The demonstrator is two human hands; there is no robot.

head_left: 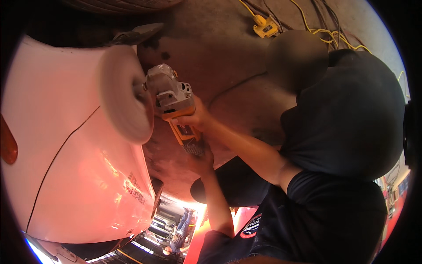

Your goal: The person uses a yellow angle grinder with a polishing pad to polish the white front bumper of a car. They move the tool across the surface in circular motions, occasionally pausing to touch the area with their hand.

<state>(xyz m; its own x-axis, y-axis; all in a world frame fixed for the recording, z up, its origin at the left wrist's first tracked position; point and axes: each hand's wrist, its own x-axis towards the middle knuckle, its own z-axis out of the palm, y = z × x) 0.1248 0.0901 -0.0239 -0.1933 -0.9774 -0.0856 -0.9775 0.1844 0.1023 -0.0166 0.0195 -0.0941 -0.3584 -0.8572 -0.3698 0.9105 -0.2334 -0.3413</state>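
Neither of my own hands shows in the head view. A person in a dark shirt (343, 132) crouches at the right and holds a yellow and grey power polisher (176, 105). One of that person's hands (195, 119) grips the tool's body just behind the grey head. Their other hand (203, 160) holds the rear handle from below. The polisher's round white wool pad (123, 94) lies against the glossy white car body panel (74, 176) on the left.
A dark seam line (57, 154) runs down the panel, and an orange lamp (8, 147) sits at its left edge. On the brown concrete floor (220, 53) lie yellow cords and a yellow plug box (265, 26). A tyre (118, 5) is at the top.
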